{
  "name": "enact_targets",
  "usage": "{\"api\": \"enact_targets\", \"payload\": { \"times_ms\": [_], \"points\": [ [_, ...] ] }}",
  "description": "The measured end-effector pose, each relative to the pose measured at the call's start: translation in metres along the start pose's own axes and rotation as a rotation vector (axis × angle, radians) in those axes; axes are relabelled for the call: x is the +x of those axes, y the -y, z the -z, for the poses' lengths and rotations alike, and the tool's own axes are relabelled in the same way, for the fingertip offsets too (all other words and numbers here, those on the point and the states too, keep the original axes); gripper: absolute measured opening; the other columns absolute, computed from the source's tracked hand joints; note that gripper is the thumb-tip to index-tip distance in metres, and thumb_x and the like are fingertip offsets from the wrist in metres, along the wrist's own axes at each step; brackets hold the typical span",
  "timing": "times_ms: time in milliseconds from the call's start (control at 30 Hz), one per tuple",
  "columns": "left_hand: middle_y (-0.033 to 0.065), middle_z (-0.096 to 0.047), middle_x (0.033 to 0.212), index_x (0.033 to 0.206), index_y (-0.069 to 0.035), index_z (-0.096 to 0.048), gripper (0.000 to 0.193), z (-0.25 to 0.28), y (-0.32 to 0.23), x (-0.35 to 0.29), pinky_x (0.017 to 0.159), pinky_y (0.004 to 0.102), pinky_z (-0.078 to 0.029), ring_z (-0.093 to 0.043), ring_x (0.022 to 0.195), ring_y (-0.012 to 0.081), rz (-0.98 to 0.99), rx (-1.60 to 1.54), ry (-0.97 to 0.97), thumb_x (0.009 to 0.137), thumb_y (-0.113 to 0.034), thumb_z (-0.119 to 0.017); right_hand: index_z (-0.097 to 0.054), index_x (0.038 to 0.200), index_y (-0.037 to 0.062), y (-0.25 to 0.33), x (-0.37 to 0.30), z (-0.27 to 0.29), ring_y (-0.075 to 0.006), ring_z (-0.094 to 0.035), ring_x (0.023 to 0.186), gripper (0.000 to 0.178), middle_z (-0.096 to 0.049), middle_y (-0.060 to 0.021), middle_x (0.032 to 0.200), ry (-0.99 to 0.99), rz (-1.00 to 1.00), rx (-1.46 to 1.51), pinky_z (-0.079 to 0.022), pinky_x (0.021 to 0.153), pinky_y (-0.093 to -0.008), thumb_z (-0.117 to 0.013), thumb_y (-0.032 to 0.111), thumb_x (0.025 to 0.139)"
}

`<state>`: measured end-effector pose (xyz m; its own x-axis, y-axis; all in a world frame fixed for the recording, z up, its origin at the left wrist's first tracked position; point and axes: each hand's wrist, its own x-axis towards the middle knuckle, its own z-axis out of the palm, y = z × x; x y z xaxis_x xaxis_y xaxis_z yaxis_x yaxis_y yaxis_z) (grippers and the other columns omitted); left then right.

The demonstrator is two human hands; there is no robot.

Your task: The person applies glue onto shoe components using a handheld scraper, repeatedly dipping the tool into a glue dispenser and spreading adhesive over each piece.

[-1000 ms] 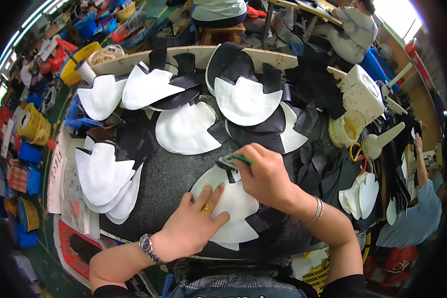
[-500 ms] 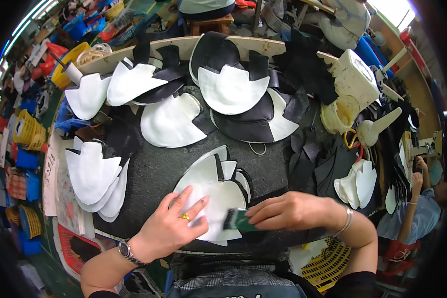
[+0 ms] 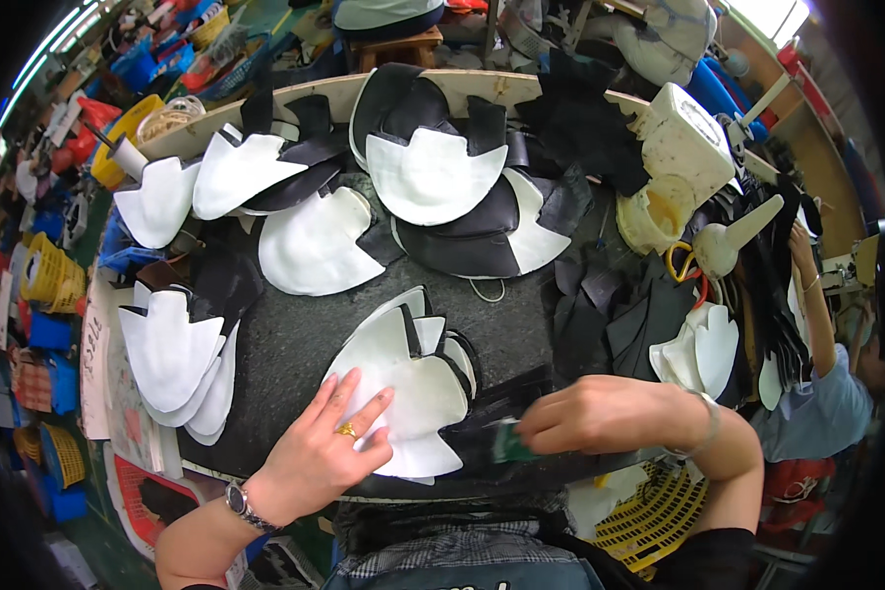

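The dark tabletop (image 3: 295, 344) is round and full of cut pieces. Big piles of white and black pieces (image 3: 433, 177) lie along its far edge. More white pieces (image 3: 172, 354) sit in a pile by its left edge. A cream glue pot (image 3: 654, 211) stands near the right edge, with a yellow pair of scissors (image 3: 680, 261) just beside it.

At the near edge, right in front of the person, lies a stack of white pieces (image 3: 408, 388) with pointy tips. The left hand (image 3: 329, 447) is open and flat, and it presses down on this stack. It has a gold ring, and a watch is on the wrist. The right hand (image 3: 605, 413) is closed around a small green tool (image 3: 509, 442). The tool touches the tabletop just to the right of the stack, by a strip of black pieces (image 3: 501, 393).

Another person's arm (image 3: 816, 305) shows past the right edge.
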<state>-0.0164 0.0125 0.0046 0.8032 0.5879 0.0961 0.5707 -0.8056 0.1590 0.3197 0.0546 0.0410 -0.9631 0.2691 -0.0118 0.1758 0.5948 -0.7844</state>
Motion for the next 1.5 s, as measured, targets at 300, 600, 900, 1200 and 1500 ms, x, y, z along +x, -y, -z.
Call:
{"api": "enact_targets", "payload": {
  "times_ms": [300, 600, 900, 1200, 1500],
  "points": [
    [0.0175, -0.063, 0.127, 0.089, -0.007, -0.059, 0.009, 0.004, -0.001, 0.003, 0.102, 0.053, -0.049, -0.054, 0.122, 0.0501, -0.023, 0.036, 0.007, 0.087, -0.014, -0.064, -0.064, 0.097, 0.0019, 0.015, -0.007, -0.023, -0.0306, -0.069, 0.067, 0.018, -0.069, -0.0121, 0.085, -0.524, -0.26, -0.118, -0.055, 0.057, -0.0365, -0.07, -0.001, 0.08],
    [0.0183, -0.063, 0.128, 0.091, -0.007, -0.06, 0.009, 0.007, -0.002, 0.003, 0.103, 0.0526, -0.048, -0.054, 0.122, 0.0498, 0.004, 0.036, 0.034, 0.086, -0.012, -0.063, -0.063, 0.098, -0.0017, 0.037, -0.006, -0.049, -0.0316, -0.07, 0.069, 0.02, -0.068, -0.0174, 0.082, -0.985, -0.423, -0.337, -0.056, 0.06, -0.0361, -0.071, -0.001, 0.08],
    [0.0155, -0.071, 0.109, 0.116, -0.001, -0.065, 0.033, 0.036, 0.03, 0.009, 0.086, 0.0342, -0.056, -0.071, 0.099, 0.0262, 0.455, -0.489, -0.679, 0.086, 0.011, -0.062, -0.06, 0.093, 0.0034, -0.006, -0.081, 0.013, -0.0066, -0.049, 0.071, 0.01, -0.054, 0.0026, 0.078, -1.561, -0.673, -0.418, -0.039, 0.066, -0.0218, -0.065, 0.012, 0.096],
    [0.0098, -0.062, 0.131, 0.139, -0.001, -0.049, 0.048, 0.069, 0.194, 0.037, 0.1, 0.0301, -0.049, -0.062, 0.115, 0.0162, 0.536, -1.221, -0.901, 0.094, 0.001, -0.063, -0.066, 0.099, 0.004, -0.075, -0.145, 0.064, -0.0165, -0.064, 0.067, 0.015, -0.065, -0.0081, 0.073, -1.592, -0.978, -0.708, -0.051, 0.063, -0.0341, -0.066, 0.018, 0.093],
    [0.0174, -0.032, 0.159, 0.135, -0.029, -0.063, 0.081, 0.026, 0.048, 0.013, 0.119, 0.0588, -0.018, -0.028, 0.146, 0.0437, 0.112, -0.465, 0.271, 0.062, -0.055, -0.087, -0.068, 0.096, 0.0022, -0.115, -0.126, 0.079, -0.034, -0.068, 0.067, 0.014, -0.067, -0.0203, 0.075, -1.463, -0.973, -0.514, -0.05, 0.063, -0.0386, -0.069, 0.013, 0.087]
  ]
}}
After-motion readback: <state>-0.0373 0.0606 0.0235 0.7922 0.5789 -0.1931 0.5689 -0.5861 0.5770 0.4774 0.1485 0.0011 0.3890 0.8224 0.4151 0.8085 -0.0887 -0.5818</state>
